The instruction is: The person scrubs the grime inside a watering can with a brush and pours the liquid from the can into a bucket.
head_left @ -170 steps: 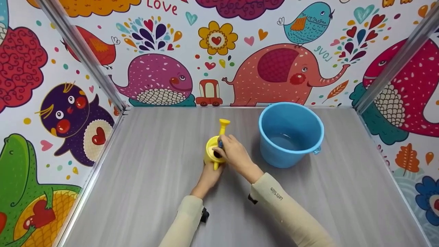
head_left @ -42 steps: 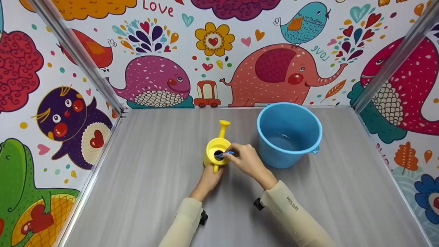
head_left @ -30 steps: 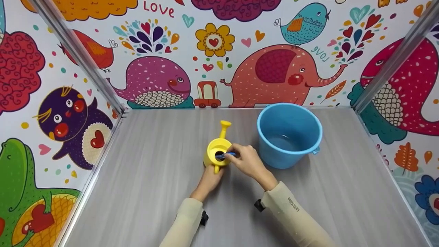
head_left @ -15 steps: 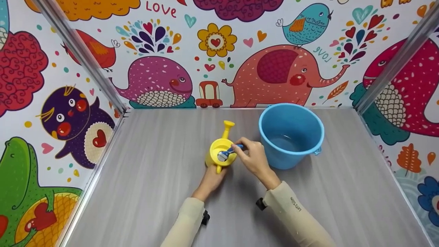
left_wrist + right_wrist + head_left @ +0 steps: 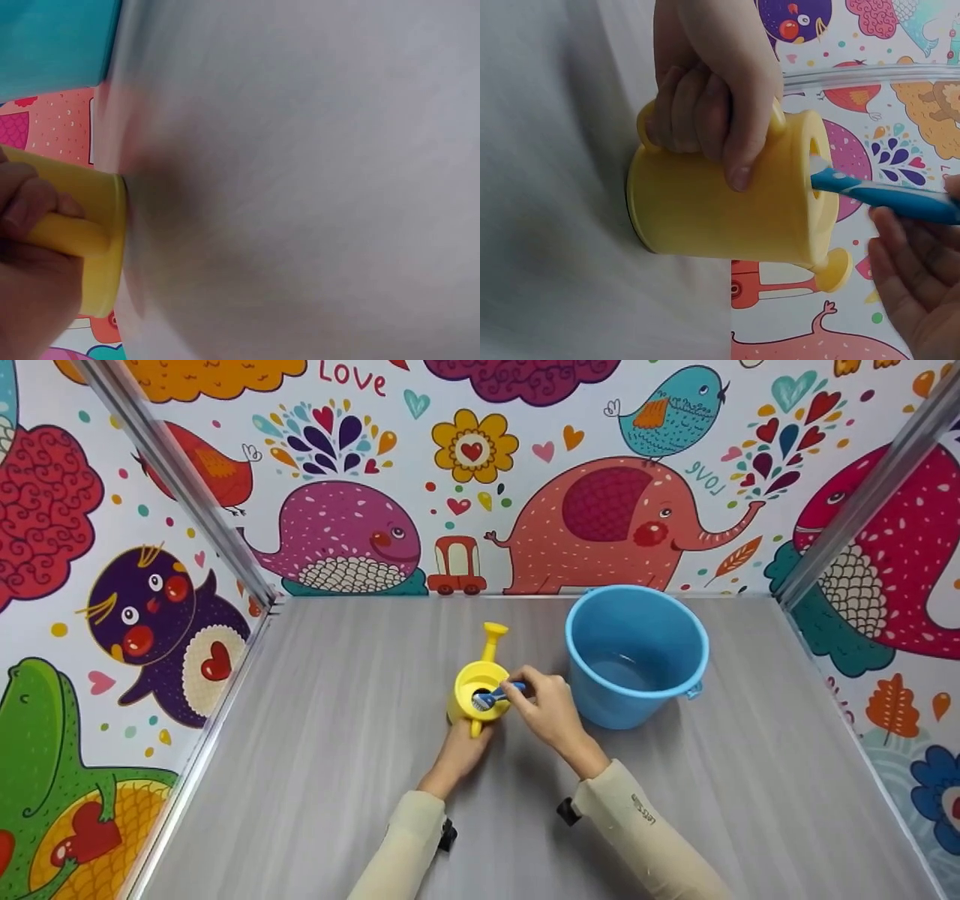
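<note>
A yellow toy watering can (image 5: 458, 706) stands on the grey table, its spout pointing toward the back wall. My left hand (image 5: 459, 754) grips its handle; in the right wrist view the fingers of this left hand (image 5: 712, 105) wrap round that handle, thumb along the can's side. My right hand (image 5: 553, 712) pinches a blue toothbrush (image 5: 492, 697) by its handle. The white bristled end sits at the dark round hole in the can's top. From the right wrist, the toothbrush (image 5: 885, 196) slants into the top opening, bristles mostly hidden inside.
A light blue bucket (image 5: 619, 705) stands just right of my right hand, near the back wall. Printed cartoon panels (image 5: 345, 532) enclose the table on the back and sides, with metal corner posts (image 5: 187, 487) at left and right.
My right hand has moved from over the can's mouth to its right side. Half a second ago the toothbrush was raised with bristles showing; now it is lower, at the hole. Left hand keeps its grip.
</note>
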A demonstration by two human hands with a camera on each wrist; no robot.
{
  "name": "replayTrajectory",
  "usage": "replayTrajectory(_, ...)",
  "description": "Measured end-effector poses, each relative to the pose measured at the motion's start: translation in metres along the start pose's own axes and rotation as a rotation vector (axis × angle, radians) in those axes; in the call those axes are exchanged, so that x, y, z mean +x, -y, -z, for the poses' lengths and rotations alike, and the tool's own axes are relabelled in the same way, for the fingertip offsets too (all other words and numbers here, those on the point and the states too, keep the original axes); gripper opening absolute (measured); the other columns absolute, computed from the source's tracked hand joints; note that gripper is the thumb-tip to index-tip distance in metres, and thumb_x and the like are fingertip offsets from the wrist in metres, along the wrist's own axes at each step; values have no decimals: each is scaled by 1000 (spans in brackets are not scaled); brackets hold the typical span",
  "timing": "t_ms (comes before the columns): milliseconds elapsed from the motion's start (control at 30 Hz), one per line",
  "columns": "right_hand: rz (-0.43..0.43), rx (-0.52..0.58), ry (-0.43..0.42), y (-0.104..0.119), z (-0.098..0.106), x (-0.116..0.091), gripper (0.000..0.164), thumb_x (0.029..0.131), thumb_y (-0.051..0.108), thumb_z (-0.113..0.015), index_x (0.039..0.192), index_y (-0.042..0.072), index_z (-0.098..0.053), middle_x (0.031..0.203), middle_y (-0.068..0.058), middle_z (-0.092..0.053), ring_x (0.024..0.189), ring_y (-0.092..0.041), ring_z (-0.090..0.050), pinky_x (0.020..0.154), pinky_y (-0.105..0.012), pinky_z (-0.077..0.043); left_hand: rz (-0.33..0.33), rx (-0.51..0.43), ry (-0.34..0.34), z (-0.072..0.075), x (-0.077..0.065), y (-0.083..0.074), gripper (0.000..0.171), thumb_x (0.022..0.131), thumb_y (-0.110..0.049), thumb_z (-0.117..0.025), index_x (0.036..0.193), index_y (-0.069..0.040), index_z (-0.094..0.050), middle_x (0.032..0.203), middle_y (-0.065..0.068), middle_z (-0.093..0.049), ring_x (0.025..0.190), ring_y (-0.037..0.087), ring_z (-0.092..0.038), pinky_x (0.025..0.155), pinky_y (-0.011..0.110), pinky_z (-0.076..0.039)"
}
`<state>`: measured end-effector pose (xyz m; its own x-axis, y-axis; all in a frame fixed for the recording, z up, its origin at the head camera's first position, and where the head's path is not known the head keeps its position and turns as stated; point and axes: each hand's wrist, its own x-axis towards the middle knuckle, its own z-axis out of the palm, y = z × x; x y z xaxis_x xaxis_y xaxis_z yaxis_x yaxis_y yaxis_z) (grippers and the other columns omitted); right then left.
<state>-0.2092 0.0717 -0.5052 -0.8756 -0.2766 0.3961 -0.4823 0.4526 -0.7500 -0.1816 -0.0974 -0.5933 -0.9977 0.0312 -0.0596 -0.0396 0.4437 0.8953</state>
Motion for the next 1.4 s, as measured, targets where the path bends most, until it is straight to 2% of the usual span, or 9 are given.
replayTrajectory(167,-58,-44,75,1,-5,-2,18,94,23,-69,100,7,-73,94,-7,-76,82,-16,-72,75,-31,-60,-60,14,4,0,0,1,23,95,-12,-57,113,3,-59,93,10,-62,84,16,-53,79,34,-45)
replayTrajectory(233,-70,-52,74,1,-6,-2,18,94,23,-68,100,6,-73,96,-7,-76,84,-17,-73,76,-32,-60,-74,8,7,0,1,1,24,95,-11,-57,114,4,-59,97,11,-64,87,17,-53,81,34,-46)
replayTrajectory(333,-70,-64,70,0,-7,-2,19,94,24,-69,100,7,-73,96,-7,-76,85,-17,-73,77,-32,-60,-72,-7,3,-1,1,-1,23,95,-10,-57,114,3,-59,94,10,-62,86,17,-53,81,34,-45)
replayTrajectory(533,48,-82,111,-3,-3,-4,15,91,21,-71,97,8,-75,96,-5,-71,88,-16,-69,78,-31,-59,-52,-18,10,0,2,-1,21,96,-10,-55,111,4,-61,81,1,-52,75,14,-47,74,30,-41)
replayTrajectory(700,129,-87,207,-4,2,-6,20,92,20,-69,108,9,-75,100,-3,-72,89,-13,-69,81,-31,-59,-60,-8,13,0,2,0,24,98,-14,-55,112,4,-63,79,0,-51,72,13,-46,71,28,-40)
replayTrajectory(800,149,-108,194,-4,3,-5,19,95,21,-68,110,11,-75,101,-3,-74,88,-13,-71,80,-30,-59,-50,-7,12,0,2,0,23,98,-15,-54,111,2,-63,79,-1,-52,73,12,-46,72,28,-40)
replayTrajectory(900,124,-110,158,-4,3,-3,18,95,22,-68,107,12,-76,102,-3,-76,88,-13,-72,79,-30,-59,-37,-5,10,0,3,0,19,97,-15,-54,104,1,-62,74,-3,-45,69,12,-45,69,27,-39)
replayTrajectory(1033,71,-73,154,-3,5,-2,17,94,21,-68,106,11,-77,103,-3,-76,91,-14,-72,81,-31,-59,-28,-10,16,0,3,0,16,97,-13,-55,101,2,-60,71,-4,-41,66,12,-44,66,28,-38)
replayTrajectory(1400,-40,149,127,2,21,-3,20,96,21,-64,104,6,-75,96,-10,-76,82,-18,-74,73,-25,-59,2,-53,-2,-1,1,0,27,97,-15,-58,115,5,-60,97,11,-62,83,17,-52,79,34,-47)
